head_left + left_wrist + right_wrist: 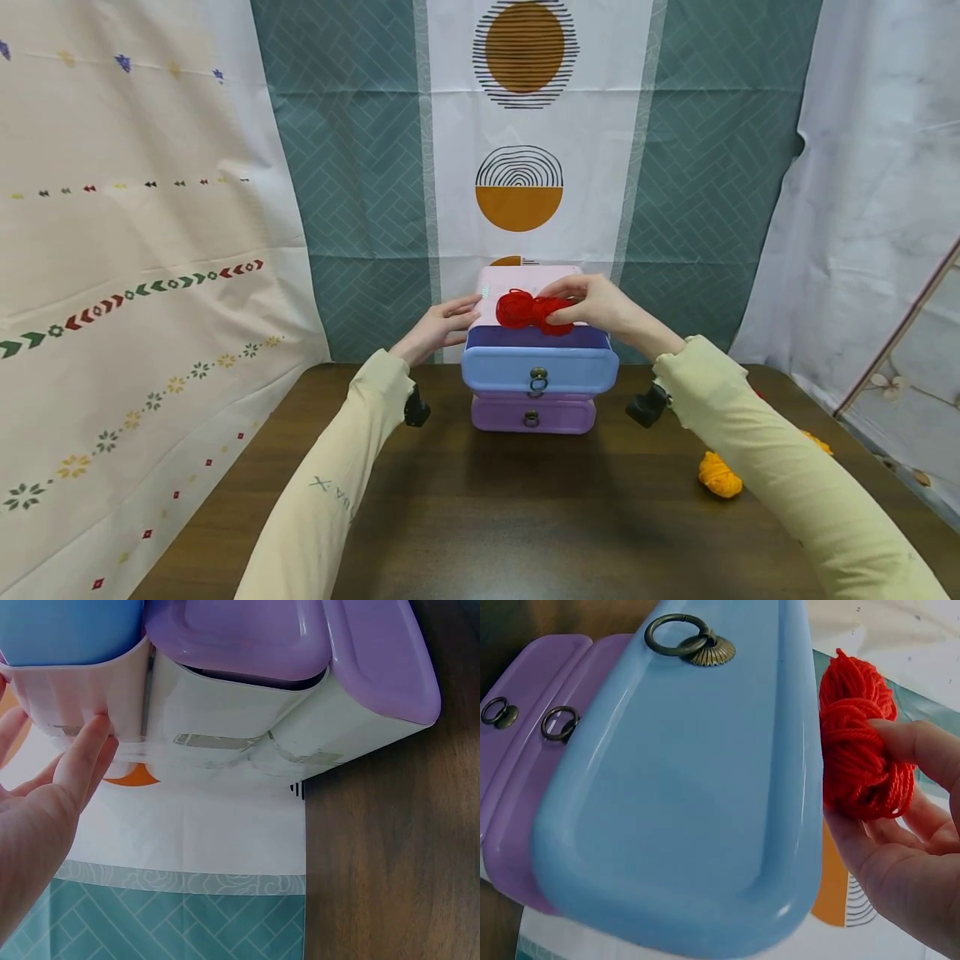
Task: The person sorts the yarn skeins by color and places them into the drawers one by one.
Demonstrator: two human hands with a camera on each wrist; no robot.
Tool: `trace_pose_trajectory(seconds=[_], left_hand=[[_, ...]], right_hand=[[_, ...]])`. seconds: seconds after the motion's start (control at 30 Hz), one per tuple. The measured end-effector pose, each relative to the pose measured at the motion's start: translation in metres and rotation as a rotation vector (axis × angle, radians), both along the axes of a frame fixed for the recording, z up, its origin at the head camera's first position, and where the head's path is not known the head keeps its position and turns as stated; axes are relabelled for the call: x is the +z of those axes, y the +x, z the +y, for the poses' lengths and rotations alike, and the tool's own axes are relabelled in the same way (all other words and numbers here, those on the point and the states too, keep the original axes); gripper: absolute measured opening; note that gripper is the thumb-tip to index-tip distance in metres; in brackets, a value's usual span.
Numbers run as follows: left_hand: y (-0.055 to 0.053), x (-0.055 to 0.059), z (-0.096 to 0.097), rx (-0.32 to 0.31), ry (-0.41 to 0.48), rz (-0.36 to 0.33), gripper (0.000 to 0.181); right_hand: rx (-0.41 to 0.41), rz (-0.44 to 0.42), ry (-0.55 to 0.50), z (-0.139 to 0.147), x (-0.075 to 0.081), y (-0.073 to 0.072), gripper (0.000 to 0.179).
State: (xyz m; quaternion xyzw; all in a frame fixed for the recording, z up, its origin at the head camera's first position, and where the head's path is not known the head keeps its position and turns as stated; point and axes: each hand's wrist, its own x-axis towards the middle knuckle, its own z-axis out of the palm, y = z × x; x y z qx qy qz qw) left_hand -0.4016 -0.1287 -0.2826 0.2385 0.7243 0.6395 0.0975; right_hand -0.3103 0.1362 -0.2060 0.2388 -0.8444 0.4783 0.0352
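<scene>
My right hand [600,307] pinches a skein of red yarn [534,312] between thumb and fingers, over the pulled-out top drawer. That drawer [540,367] has a light blue front with a ring pull and belongs to a small chest whose pale pink top [528,279] shows behind the yarn. In the right wrist view the thumb lies on the red yarn [862,742], beside the drawer's upper edge. My left hand [444,325] rests its extended fingers against the chest's pale side [82,701], next to the blue drawer.
Below the blue drawer sit two purple drawers [534,415] with ring pulls. Yellow yarn [720,475] lies on the dark wooden table [525,517] at the right, partly hidden by my right sleeve. A patterned curtain [360,167] hangs right behind the chest.
</scene>
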Motion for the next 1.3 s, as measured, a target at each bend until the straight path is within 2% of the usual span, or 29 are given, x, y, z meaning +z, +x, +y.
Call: trace_pose_trajectory(seconds=[0.47, 0.83, 1.03, 1.3], left_hand=[[-0.001, 0.000, -0.001, 0.004, -0.020, 0.005, 0.050], [0.000, 0.001, 0.000, -0.011, -0.017, -0.009, 0.050], [0.001, 0.001, 0.001, -0.019, -0.007, -0.002, 0.049], [-0.001, -0.001, -0.001, -0.022, -0.008, 0.028, 0.053]], right_hand=[[0.097, 0.037, 0.021, -0.025, 0.000, -0.008, 0.030], [0.090, 0.060, 0.099, -0.034, -0.002, -0.009, 0.031], [0.080, 0.033, 0.026, -0.031, -0.003, -0.011, 0.035], [0.070, 0.012, -0.081, -0.022, 0.002, -0.011, 0.030]])
